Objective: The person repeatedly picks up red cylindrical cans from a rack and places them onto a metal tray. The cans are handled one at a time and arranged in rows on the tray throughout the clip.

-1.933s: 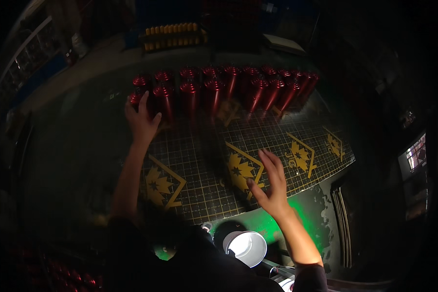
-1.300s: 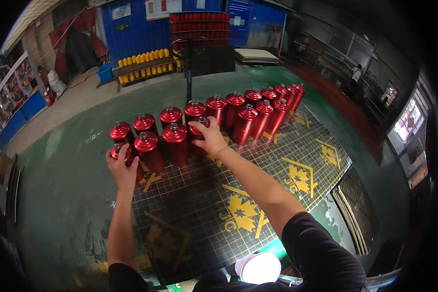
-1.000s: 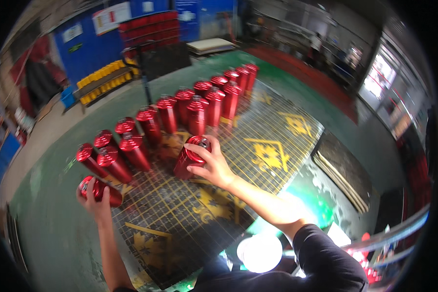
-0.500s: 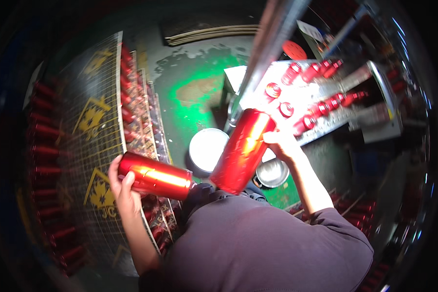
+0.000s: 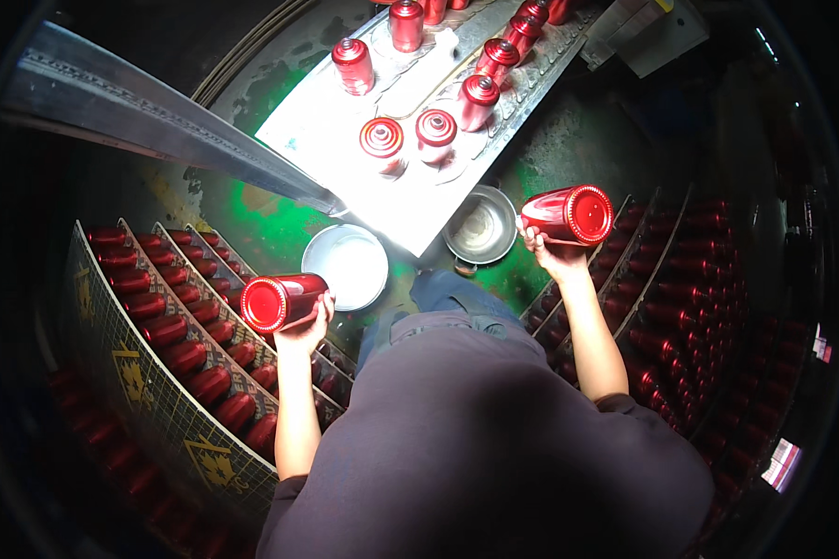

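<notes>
My left hand [image 5: 306, 333] is closed around a shiny red bottle [image 5: 294, 296], held on its side above the rack at my left, its round base turned outward. At the right, my right hand [image 5: 557, 257] grips a second red bottle [image 5: 550, 209] from below, with its beaded base showing. The two bottles are well apart, out to either side of my body. In front of me, several like red bottles [image 5: 382, 140] stand on a brightly lit metal-edged table [image 5: 391, 216], shoulders and small necks up.
Near the table's front corner are a white bucket [image 5: 343, 265] and a metal pan [image 5: 480, 228]. Stacked rows of red bottles with thin dividers lie on the left [image 5: 185, 358] and right [image 5: 667, 317]. A metal post [image 5: 168, 121] slants in from the upper left.
My view has swung toward the table. The bottles, close together in front of me before, are now spread apart to left and right, with their bases facing up toward me.
</notes>
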A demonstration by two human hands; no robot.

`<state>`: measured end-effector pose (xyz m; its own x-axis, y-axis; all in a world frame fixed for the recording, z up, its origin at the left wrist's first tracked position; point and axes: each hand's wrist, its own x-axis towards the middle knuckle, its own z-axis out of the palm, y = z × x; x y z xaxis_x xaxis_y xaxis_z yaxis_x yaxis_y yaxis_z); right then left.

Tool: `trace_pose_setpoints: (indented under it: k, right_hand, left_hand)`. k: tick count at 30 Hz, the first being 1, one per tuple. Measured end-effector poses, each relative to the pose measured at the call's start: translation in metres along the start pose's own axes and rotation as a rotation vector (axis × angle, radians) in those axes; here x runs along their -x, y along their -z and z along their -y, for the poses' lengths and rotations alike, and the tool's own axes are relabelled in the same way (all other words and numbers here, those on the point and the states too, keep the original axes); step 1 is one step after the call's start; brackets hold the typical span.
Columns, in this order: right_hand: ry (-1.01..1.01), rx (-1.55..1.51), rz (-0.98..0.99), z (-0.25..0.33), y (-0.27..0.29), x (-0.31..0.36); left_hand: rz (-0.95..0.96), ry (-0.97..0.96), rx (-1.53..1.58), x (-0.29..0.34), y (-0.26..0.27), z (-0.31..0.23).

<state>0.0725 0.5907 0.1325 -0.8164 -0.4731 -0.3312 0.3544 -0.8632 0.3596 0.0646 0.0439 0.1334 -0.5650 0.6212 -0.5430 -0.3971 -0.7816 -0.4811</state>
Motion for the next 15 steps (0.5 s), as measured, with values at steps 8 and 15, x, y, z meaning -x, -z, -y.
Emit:
trace_pose_setpoints:
  k: [8,15]
  right_hand:
    - [-0.079,-0.118,0.045,0.034,-0.002,-0.025]
    - [0.298,0.653,-0.371,0.022,-0.036,-0.054]
  left_hand:
    - [-0.021,-0.175,-0.082,-0.005,-0.016,0.028]
    - [-0.215,-0.325,-0.168,-0.015,-0.019,0.031]
